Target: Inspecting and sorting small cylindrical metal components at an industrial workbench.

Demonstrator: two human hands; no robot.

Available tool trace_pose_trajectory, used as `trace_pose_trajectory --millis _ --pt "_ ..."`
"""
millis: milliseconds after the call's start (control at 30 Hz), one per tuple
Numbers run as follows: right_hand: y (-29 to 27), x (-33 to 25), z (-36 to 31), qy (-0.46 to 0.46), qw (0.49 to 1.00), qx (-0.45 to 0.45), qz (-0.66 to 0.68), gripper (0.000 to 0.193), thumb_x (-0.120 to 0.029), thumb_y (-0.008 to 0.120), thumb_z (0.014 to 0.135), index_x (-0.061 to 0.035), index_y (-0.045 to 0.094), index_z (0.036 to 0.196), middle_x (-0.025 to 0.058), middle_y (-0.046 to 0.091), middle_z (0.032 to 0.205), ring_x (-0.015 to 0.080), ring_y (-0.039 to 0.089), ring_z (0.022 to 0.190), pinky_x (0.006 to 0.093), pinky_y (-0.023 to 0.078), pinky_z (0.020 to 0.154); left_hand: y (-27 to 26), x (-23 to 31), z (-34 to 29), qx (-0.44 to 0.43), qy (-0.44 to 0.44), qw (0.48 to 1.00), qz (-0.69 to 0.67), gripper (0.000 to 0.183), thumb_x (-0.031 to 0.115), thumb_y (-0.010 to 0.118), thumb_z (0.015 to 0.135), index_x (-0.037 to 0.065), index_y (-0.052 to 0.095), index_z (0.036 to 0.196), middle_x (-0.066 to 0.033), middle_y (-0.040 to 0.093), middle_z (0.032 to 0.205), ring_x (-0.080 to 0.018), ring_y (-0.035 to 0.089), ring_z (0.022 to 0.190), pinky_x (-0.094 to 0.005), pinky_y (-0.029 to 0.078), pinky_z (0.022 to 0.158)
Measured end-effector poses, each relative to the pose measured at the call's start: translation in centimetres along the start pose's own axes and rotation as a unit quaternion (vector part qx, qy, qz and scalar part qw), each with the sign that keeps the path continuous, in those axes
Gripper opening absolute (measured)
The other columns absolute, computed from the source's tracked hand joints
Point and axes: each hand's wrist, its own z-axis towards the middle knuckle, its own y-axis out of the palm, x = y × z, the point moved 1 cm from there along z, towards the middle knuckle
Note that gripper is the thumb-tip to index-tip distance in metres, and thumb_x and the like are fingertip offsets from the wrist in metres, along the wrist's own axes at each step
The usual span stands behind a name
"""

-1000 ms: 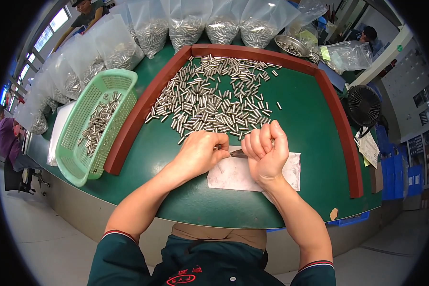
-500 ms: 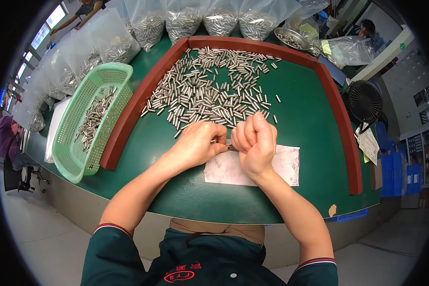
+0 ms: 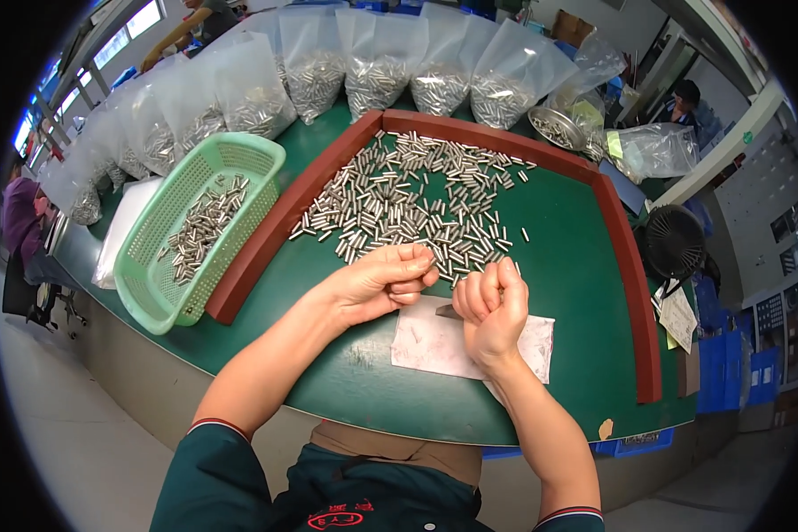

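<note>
My left hand [image 3: 386, 285] is closed in a pinch over the near edge of the pile of metal pins [image 3: 399, 208]. A small metal pin shows faintly at its fingertips, mostly covered. My right hand [image 3: 495, 312] is a loose fist beside it, wrapped round a flat grey metal tool [image 3: 447, 312]. Only the tool's end sticks out to the left; its kind is hidden by the fingers. Beneath the right hand lies a stained white cloth or paper [image 3: 426, 344] on the green table [image 3: 559, 266]. The two hands are apart.
A dark red wooden frame [image 3: 625, 284] borders the pins. At left stands a green basket [image 3: 142, 293] holding more pins. Pin-filled plastic bags [image 3: 315, 75] line the back. A metal bowl [image 3: 557, 129] and a black fan [image 3: 674, 241] stand to the right. Other people are farther off.
My left hand has turned palm up and drawn away from the right hand and its tool. The whole view has shifted, with the table lower in it.
</note>
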Motion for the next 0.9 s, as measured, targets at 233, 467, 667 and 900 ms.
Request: trace_pose_trajectory --millis 233,467,667,900 --pt "0.1 -0.3 0.0 0.009 1.0 0.023 0.009 0.046 -0.027 0.029 0.093 -0.0123 0.024 0.049 -0.0014 0.023 0.04 0.0082 0.017 0.037 0.0243 0.016 0.036 -0.8 -0.6 0.5 0.02 0.03 0.999 0.01 0.013 0.013 0.057 0.083 0.008 0.057 0.095 0.0005 0.056 0.082 -0.003 0.04 0.06 -0.0166 0.037 0.058" --pt "0.0 -0.3 0.0 0.014 1.0 0.018 0.006 0.047 -0.027 0.029 0.093 -0.0123 0.024 0.049 -0.0013 0.023 0.04 0.0084 0.017 0.037 0.0242 0.017 0.037 -0.3 -0.1 0.2 0.06 0.029 0.998 0.01 0.021 0.028 0.053 0.087 0.008 0.056 0.091 0.0004 0.054 0.077 -0.0059 0.041 0.06 -0.0202 0.037 0.056" --pt "0.0 -0.3 0.1 0.011 1.0 0.017 0.003 0.047 -0.028 0.029 0.093 -0.0124 0.024 0.049 -0.0009 0.023 0.04 0.0086 0.017 0.037 0.0243 0.017 0.036 -0.3 0.3 0.1 0.162 0.099 0.928 0.319 0.022 0.025 0.056 0.085 0.004 0.056 0.077 0.0042 0.046 0.059 -0.0056 0.038 0.05 -0.0197 0.034 0.049" --pt "0.1 -0.2 0.1 0.016 1.0 0.014 -0.012 0.046 -0.028 0.029 0.093 -0.0131 0.024 0.05 -0.0017 0.023 0.039 0.0084 0.016 0.036 0.0243 0.017 0.036 0.3 -1.8 0.0 0.219 0.246 0.607 0.724 0.014 0.012 0.066 0.069 0.003 0.06 0.076 -0.0059 0.044 0.047 -0.0134 0.043 0.042 -0.0294 0.037 0.044"
